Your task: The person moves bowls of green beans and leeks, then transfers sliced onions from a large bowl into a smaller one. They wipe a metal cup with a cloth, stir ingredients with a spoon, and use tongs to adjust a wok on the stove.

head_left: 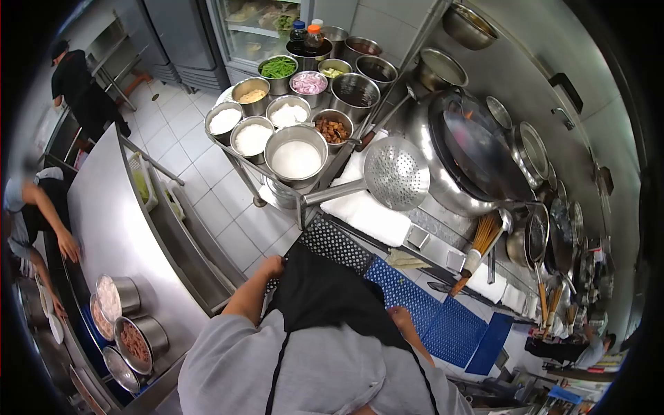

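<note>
My left hand [272, 267] is closed in a loose fist at the left edge of the black apron [321, 290] I wear; whether it grips the cloth is hidden. On the apron's other side, my right hand [399, 317] hangs low, its fingers mostly out of sight. A large perforated strainer [396, 173] rests ahead, its handle reaching toward the ingredient cart. On that cart, a steel pot [296, 153] of white contents stands nearest me. A wok [484, 152] sits tilted on the range to the right. Below it lies a bamboo brush [477, 245].
More cart pots hold sliced green vegetables [278, 67], pink onions [308, 83] and browned pieces [332, 129]. A steel counter [131, 228] runs along the left, with meat bowls [140, 342] near it. A co-worker's hand [68, 245] touches its edge. Blue mats [422, 304] cover the floor.
</note>
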The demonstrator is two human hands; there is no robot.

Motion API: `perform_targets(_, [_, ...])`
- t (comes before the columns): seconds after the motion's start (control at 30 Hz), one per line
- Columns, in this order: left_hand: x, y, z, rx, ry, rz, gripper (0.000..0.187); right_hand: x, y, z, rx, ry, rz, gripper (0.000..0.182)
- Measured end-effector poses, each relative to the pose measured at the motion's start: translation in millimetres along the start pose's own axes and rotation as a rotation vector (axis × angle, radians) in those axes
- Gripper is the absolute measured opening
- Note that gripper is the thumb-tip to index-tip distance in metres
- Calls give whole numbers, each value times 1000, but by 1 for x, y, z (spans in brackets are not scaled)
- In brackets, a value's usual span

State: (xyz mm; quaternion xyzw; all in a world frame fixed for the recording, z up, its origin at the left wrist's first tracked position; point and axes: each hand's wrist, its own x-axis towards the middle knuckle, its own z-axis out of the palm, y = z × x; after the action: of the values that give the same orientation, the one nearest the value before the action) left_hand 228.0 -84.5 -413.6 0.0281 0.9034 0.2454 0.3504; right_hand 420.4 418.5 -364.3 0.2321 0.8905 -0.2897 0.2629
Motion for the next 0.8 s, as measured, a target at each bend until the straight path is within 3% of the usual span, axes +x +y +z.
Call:
perform_targets(0.1, [-21,18,-8,-93,-45,-68,33,9,-9,-5,-26,-13,-32,27])
perform_targets(0.2, [-30,17,-13,-55,-50,-16,35,35,-35,-14,12,-98,-62,28])
perform_targets(0.3, [-47,29,-50,-194,-65,-139,38,76,-43,-6,-48,31,-231,28])
perform_targets(0.4, [-28,10,-63,-122,99,-156,42,96,-78,-19,82,-43,-90,28])
perform_targets(0.5, [-18,0,-83,-148,174,-167,44,96,-87,-21,75,-9,-132,30])
perform_targets(0.67, [14,-14,-91,-175,116,-102,46,73,-98,-39,-264,-46,-307,29])
perform_targets(0.77, [30,-21,-104,-159,13,-71,45,11,-216,-104,54,-283,59,30])
perform_targets(0.8, [36,-24,-109,-193,27,-73,45,14,-218,-107,114,-355,-26,29])
